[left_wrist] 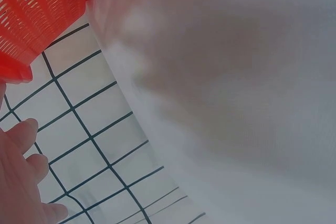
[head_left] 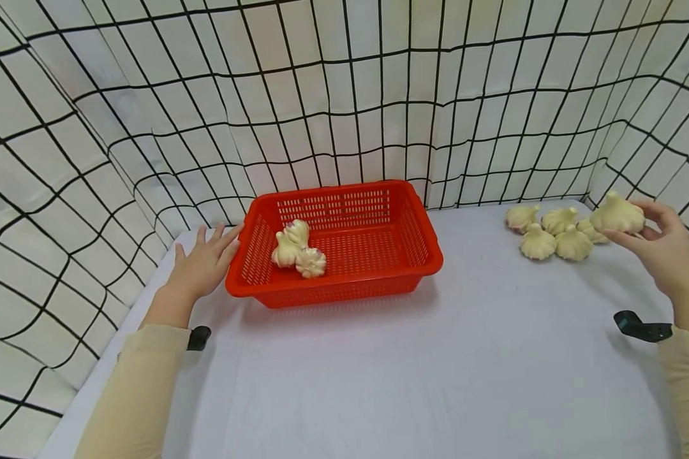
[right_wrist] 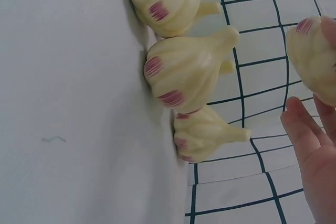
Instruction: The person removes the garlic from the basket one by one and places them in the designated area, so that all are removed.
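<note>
My right hand (head_left: pixel 668 245) pinches a garlic bulb (head_left: pixel 617 215) between thumb and fingers, raised over the right side of the table. In the right wrist view that bulb (right_wrist: pixel 314 59) shows a purple patch. Close beside it, several more garlic bulbs (head_left: pixel 573 243) sit in a cluster on the table. My left hand (head_left: pixel 202 262) has its fingers spread, with the index fingertip at the left rim of a red plastic basket (head_left: pixel 344 285). Inside the basket, at its left end, lie three garlic bulbs (head_left: pixel 287 250). In the left wrist view only part of the left hand (left_wrist: pixel 21 177) shows.
A white table (head_left: pixel 390 376) carries the basket and the bulbs. White walls with black grid netting (head_left: pixel 373 102) rise behind the table and at both sides. A black wrist device (head_left: pixel 643 327) sticks out near the right sleeve, another (head_left: pixel 198 338) near the left.
</note>
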### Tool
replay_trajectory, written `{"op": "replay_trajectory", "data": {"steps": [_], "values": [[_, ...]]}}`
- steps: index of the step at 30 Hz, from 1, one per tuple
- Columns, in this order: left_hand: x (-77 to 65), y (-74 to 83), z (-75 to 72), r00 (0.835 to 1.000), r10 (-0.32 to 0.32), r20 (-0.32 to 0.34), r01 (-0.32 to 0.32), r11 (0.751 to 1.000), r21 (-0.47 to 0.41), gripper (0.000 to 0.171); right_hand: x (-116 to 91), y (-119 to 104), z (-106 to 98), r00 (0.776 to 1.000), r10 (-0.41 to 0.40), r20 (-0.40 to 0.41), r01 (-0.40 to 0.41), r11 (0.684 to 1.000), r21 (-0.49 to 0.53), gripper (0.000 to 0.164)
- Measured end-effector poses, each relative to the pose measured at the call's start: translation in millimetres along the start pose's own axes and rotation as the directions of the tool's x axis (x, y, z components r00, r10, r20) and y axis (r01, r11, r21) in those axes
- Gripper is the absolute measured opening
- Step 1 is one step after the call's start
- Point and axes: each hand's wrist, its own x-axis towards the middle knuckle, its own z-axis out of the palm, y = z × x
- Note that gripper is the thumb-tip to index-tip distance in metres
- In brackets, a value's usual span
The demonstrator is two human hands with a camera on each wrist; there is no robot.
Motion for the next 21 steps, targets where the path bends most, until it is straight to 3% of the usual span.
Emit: {"op": "replay_trajectory", "data": {"steps": [9,14,21], "values": [[-0.6,0.9,-1.0,1.000,-0.005,0.002,0.005,1.000,-0.003,0.068,-1.3,20.6,-10.5,0.999,0.032,-0.025,-0.033,0.999,-0.033,0.052],[-0.5,0.8,-1.3,1.000,-0.006,0.001,0.006,1.000,-0.001,0.068,-2.4,32.9,-16.8,0.999,0.050,0.000,-0.049,0.988,-0.147,0.047],[-0.5,1.1,-1.2,1.000,-0.004,0.005,0.004,1.000,-0.002,0.068,-2.6,48.5,-23.1,0.983,0.177,0.039,-0.166,0.963,-0.211,0.051]]}}
